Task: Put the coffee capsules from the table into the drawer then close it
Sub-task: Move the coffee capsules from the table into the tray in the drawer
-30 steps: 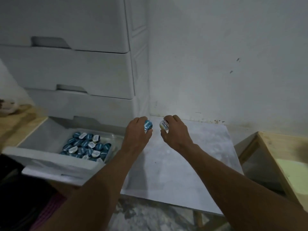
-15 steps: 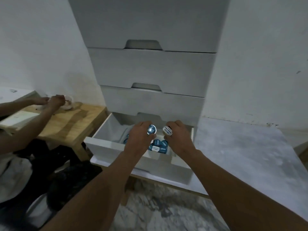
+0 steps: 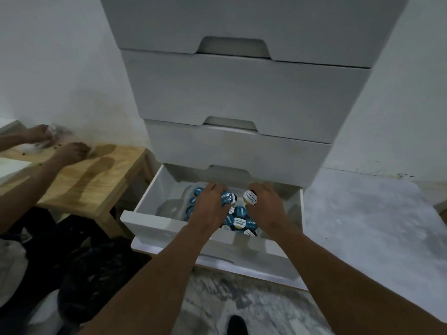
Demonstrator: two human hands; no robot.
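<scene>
Pale wall (image 3: 60,68) behind, grey cabinet (image 3: 242,93) against it, bottom drawer (image 3: 159,189) pulled well out. Inside, a heap of capsules (image 3: 240,220), mostly blue-lidded, a few white. Both hands poised over that heap, within the drawer's walls. Left hand (image 3: 209,210) curled round a blue capsule (image 3: 226,198), pinched at the fingertips; right hand (image 3: 267,210) grasping a white capsule (image 3: 250,197) likewise, lid turned up toward the camera. Neither capsule let go; whether touching the heap or just above it, impossible to say (knuckles in the way). Grey table (image 3: 362,226) to the right, just beside the drawer, only partly in view. Off to the left, a wooden bench (image 3: 92,180) with another person's hands (image 3: 72,151) busy on it, blurred and well apart from the drawer. Step in hand, by the look of it: dropping this pair in. Next move, most likely: loosen both grips low over the heap for a short fall, no bounce over the rim. Then draw both hands clear of the drawer, check the table for any capsules left, and bring those over too. Only after that, push on the drawer front, squarely, fingers out of the gap, until flush with the fronts above.
</scene>
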